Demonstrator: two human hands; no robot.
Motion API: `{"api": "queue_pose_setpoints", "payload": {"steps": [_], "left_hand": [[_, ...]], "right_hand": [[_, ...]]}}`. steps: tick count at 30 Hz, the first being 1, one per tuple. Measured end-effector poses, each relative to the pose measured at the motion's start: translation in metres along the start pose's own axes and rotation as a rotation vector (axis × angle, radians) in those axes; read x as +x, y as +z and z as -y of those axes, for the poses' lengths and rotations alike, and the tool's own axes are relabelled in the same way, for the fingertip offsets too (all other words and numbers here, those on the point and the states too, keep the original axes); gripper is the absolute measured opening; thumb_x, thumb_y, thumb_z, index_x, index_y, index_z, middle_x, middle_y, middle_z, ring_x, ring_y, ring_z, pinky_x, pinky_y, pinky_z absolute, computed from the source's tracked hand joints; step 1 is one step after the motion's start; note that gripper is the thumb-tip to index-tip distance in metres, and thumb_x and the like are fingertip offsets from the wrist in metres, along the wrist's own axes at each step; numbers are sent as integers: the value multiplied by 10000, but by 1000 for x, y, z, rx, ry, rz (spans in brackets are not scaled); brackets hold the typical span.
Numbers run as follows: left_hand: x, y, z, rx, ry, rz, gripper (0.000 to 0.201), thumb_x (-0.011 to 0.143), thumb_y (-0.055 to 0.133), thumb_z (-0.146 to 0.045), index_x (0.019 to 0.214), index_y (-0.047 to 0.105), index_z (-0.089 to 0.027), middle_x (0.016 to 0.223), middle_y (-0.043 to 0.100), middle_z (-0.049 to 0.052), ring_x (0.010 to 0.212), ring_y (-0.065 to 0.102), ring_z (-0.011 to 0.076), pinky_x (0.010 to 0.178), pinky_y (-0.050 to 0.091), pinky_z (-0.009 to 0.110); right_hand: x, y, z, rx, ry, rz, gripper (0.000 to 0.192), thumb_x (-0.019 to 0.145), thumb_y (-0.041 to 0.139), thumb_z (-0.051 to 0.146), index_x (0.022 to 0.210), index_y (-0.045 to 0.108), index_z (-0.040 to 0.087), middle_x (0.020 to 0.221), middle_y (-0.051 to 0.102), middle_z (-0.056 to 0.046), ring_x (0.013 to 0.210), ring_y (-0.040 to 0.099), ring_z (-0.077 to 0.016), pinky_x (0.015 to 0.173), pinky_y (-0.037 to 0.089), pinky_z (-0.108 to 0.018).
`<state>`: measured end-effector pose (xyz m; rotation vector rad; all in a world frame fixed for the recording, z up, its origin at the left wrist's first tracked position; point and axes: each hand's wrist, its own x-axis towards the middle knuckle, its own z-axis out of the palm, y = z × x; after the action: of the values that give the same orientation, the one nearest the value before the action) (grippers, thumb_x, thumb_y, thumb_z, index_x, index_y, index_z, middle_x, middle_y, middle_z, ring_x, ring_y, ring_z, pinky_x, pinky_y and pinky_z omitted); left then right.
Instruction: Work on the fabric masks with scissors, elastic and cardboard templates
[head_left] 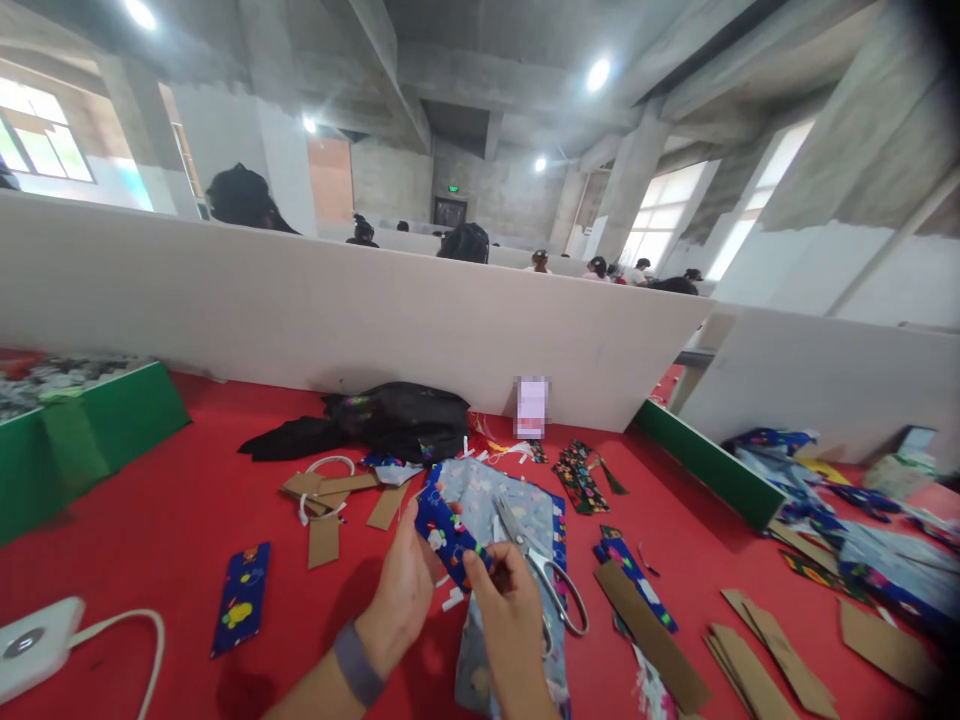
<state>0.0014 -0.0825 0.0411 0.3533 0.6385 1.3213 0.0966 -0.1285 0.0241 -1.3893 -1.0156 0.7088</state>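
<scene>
A dark-blue patterned fabric strip (444, 530) is held up between my two hands, slanting down to the right. My left hand (405, 575), with a grey band at the wrist, grips its upper left side. At the lower right end, the thumb and fingers of my right hand (510, 605) pinch it. Beneath the hands lies a larger piece of the fabric (487, 480), pale side up. Silver scissors (534, 550) rest on that cloth beside my right hand, their lower handle partly hidden. A similar blue strip (241, 598) lies to the left.
Cardboard strips (324, 530) lie behind on the left, more cardboard (652, 630) on the right. A black cloth bundle (405, 415) sits against the white partition (337, 310). Green dividers (705, 465) flank the red table (315, 610). A white corded device (37, 640) is front left.
</scene>
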Motion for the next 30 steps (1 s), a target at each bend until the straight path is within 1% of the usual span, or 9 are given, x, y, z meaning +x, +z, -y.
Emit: {"api": "queue_pose_setpoints", "payload": {"steps": [3,9,12,16,19,23,27,30], "left_hand": [[1,0,1,-8,-7,21,295,790,514,-414,951,612,-188,780,692,17,695,654,169,663,511,291],[-4,-1,-1,-24,-1,45,304,785,535,-431,967,625,-204,849,697,14,721,644,149,675,508,275],[-4,-5,0,-31,-7,74,328,785,532,-452,973,631,-201,861,693,22,736,636,147,684,504,272],[-3,-12,3,-57,32,119,340,790,519,-475,970,623,-206,918,681,36,830,628,167,722,498,287],[-5,-16,5,-71,50,123,302,790,547,-429,1024,586,-242,956,671,21,848,623,163,752,494,307],[-9,-19,5,-57,74,106,285,791,573,-348,1066,541,-282,951,666,5,797,626,138,700,499,282],[-9,-23,5,-16,94,92,266,773,603,-265,1028,532,-277,962,658,3,820,629,138,714,503,285],[-7,-27,3,30,76,72,295,742,633,-225,1021,538,-246,918,664,16,769,636,144,694,510,290]], "right_hand": [[-1,0,-2,1,13,-4,286,692,620,443,631,487,197,582,415,45,554,390,-121,517,342,-217],[-1,-1,-2,15,2,-1,293,718,605,429,629,445,200,609,410,47,579,402,-118,547,350,-217],[1,-2,-4,40,-31,-1,261,728,598,414,660,489,187,635,451,33,599,420,-118,565,365,-217],[6,-6,-7,85,-26,19,253,735,592,418,704,533,174,673,525,10,632,464,-131,606,386,-234],[9,-9,-7,100,-16,-3,264,725,600,435,707,538,179,670,533,15,637,475,-137,624,385,-245],[12,-12,-8,103,-23,-21,259,736,596,428,724,545,175,671,540,17,635,485,-133,620,388,-241],[14,-13,-11,78,-44,-26,258,756,576,423,751,556,166,700,584,-5,663,516,-144,652,405,-255],[16,-14,-12,40,-64,-54,263,748,581,428,740,562,166,695,589,-5,670,521,-147,647,405,-254]]}}
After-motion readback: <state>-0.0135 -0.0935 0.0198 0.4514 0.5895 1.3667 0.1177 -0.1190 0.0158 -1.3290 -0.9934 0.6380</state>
